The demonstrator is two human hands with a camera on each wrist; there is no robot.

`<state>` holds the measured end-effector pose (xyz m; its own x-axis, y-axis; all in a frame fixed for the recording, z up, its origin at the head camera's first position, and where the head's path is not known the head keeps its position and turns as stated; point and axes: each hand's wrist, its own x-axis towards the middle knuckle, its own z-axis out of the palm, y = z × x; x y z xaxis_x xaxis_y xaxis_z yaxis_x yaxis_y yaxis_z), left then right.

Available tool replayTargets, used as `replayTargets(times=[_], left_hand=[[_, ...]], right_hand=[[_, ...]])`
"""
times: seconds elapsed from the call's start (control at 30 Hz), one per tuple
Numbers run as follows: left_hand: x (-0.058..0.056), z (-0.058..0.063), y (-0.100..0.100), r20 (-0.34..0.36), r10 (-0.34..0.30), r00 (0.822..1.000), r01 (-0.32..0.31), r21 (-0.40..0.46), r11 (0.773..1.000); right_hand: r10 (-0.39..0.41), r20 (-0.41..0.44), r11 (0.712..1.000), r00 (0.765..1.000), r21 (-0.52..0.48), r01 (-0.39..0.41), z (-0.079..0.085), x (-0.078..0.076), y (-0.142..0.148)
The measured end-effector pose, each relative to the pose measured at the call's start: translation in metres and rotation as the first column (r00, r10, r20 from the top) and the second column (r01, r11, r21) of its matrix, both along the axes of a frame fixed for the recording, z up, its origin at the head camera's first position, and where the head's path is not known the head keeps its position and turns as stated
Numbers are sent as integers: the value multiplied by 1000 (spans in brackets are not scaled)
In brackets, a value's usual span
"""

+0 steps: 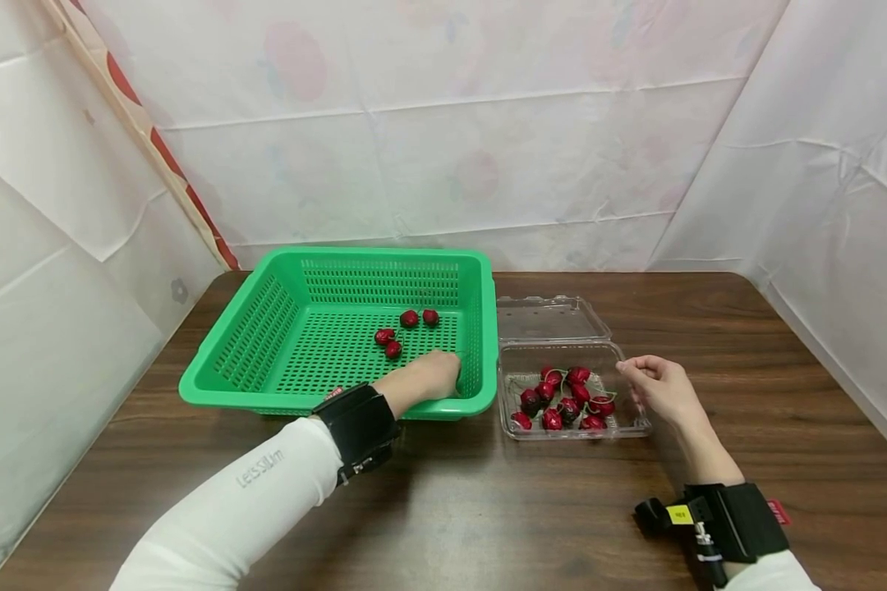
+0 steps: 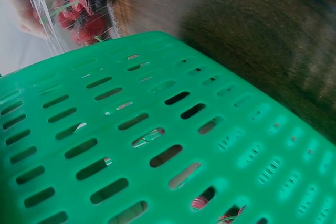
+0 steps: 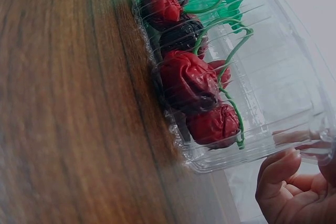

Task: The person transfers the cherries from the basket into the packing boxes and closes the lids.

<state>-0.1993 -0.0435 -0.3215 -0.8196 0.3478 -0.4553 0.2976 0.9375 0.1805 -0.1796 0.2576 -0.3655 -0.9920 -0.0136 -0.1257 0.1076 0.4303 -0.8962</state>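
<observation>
In the head view, our left hand (image 1: 438,374) reaches across the near rim of the basket (image 1: 266,400), fingers hidden; we cannot tell its grip. Cherries (image 1: 579,392) lie there and in the clear box (image 1: 517,361) just beside, bench (image 1: 473,501) stretching before both. At left wrist, basket wall blocks us. At right wrist, our right hand (image 3: 291,190) pinches the box's edge.

The basket (image 1: 377,279) left of centre was bright green, slotted in rows. Cherries (image 1: 551,419) right of centre ran from red to near-black — their stems (image 3: 241,141) green — in a colourless clamshell (image 1: 554,320). The tabletop (image 1: 443,509) showed dark-brown wood grain; the backdrop sheet (image 1: 414,164), white with faint pink blotches. Lower left, a white sleeve (image 1: 229,517) bore grey lettering (image 1: 260,467) beside a black wristband (image 1: 358,423).
</observation>
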Motion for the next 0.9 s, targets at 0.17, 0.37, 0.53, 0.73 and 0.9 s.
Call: replayTargets(times=[0.17,0.37,0.53,0.73,0.9], left_hand=[[0,1,0,-9,-7,1000,7,-6,1000],[0,3,0,-32,-7,999,6,-15,1000],[1,6,-1,-59,-9,998,9,-3,1000],[5,11,-4,-97,9,995,-3,61,998],[7,14,-8,-126,26,992,-11,126,992]], right_hand=[[1,-4,1000,1000,8,-1,0,0,0],[0,5,1000,1000,17,0,0,0,-1],[3,3,1000,1000,8,-3,0,0,-1],[5,1,1000,1000,-3,-5,1,1,-1],[5,-2,1000,1000,7,-5,1,1,-1]])
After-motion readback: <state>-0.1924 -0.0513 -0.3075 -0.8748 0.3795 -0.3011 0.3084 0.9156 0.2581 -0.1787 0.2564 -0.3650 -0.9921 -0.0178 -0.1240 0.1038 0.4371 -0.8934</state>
